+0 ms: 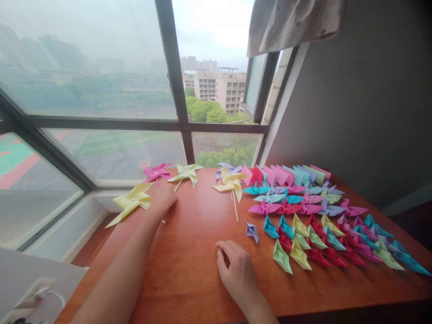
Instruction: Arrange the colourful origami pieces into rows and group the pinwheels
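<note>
My left hand (164, 198) is stretched over the back left of the table, fingers curled and mostly hidden. It is among a magenta pinwheel (157, 172), a pale green pinwheel (187, 173) whose stick meets the fingers, and a yellow pinwheel (133, 201) whose stick passes under the wrist. What the fingers grip, if anything, cannot be made out. My right hand (237, 271) rests loosely curled on the tabletop, thumb near the index finger, with nothing visible in it. Beyond it, another yellow pinwheel (232, 181) overlaps a lilac pinwheel (224, 168). A lilac paper boat (251, 230) lies nearby.
Rows of folded paper boats (300, 253) and paper cranes (292, 207) fill the right side of the brown wooden table (189, 256). Large windows (101, 67) border the back. A wall socket with a plugged-in cable (42, 292) is at lower left.
</note>
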Demonstrator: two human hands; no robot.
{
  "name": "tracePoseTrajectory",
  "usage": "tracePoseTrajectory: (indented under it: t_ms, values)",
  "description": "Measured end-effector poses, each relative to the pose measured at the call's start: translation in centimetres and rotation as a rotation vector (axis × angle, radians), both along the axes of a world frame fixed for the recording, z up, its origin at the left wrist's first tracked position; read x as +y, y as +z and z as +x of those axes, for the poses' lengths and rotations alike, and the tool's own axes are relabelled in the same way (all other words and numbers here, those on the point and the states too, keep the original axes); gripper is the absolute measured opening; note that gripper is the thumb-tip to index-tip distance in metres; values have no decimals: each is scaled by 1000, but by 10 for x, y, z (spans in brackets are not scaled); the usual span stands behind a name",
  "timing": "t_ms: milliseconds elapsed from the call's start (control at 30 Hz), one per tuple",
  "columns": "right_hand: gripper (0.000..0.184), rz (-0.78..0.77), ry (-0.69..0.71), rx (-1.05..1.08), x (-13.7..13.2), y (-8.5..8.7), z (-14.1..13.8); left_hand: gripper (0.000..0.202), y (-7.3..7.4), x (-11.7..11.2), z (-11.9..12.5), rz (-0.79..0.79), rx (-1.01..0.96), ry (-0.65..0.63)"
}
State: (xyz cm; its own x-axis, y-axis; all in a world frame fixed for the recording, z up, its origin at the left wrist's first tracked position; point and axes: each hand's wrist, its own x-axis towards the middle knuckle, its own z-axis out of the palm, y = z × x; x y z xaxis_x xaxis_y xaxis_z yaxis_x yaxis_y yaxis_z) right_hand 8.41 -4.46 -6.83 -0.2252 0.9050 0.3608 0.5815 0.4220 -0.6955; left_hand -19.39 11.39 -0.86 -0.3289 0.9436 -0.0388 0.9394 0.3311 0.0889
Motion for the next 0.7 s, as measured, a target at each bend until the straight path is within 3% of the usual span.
tracePoseTrajectory:
  t_ms: [100, 333, 533, 700]
  values:
    - [24, 7, 2, -6, 0, 0, 0, 16, 4, -7, 1, 70, -36, -27]
    - [24, 10, 2, 0, 0, 0, 0, 10, 9, -29, 18, 222, -223, -67]
    - [24, -3, 13, 6, 1, 1, 0, 11, 4, -54, 50, 290, -498, -176]
    - [24, -43, 21, 1, 0, 5, 0, 6, -10, -75, 92, 248, -727, -332]
